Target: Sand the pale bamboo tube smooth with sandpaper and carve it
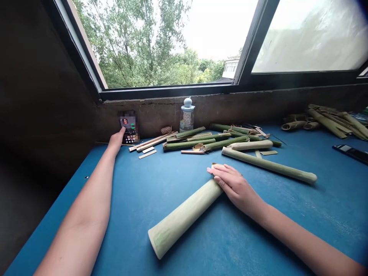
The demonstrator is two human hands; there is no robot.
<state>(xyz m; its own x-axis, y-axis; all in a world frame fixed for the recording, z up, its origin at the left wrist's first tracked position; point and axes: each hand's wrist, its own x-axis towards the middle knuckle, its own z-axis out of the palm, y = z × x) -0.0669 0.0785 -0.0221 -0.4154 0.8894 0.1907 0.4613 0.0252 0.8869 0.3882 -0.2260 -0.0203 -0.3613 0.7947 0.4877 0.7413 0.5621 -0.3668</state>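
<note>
My right hand [233,184] lies over the far end of a thick, pale green peeled bamboo tube [182,218], its fingers curved across the tube and hiding that end. The tube lies slantwise on the blue tabletop [155,214]. My left hand [117,140] reaches far forward, a fingertip against a smartphone [129,130] propped upright by the wall. Its screen is lit and partly blurred. A long green bamboo pole [268,165] lies just beyond my right hand, apart from it.
Bamboo lengths [189,145] and pale wooden strips [148,143] lie in a loose heap along the back of the table. A glass jar [187,115] stands behind them. More bamboo pieces [327,120] and a dark phone [350,153] lie at the right, below a window [161,44].
</note>
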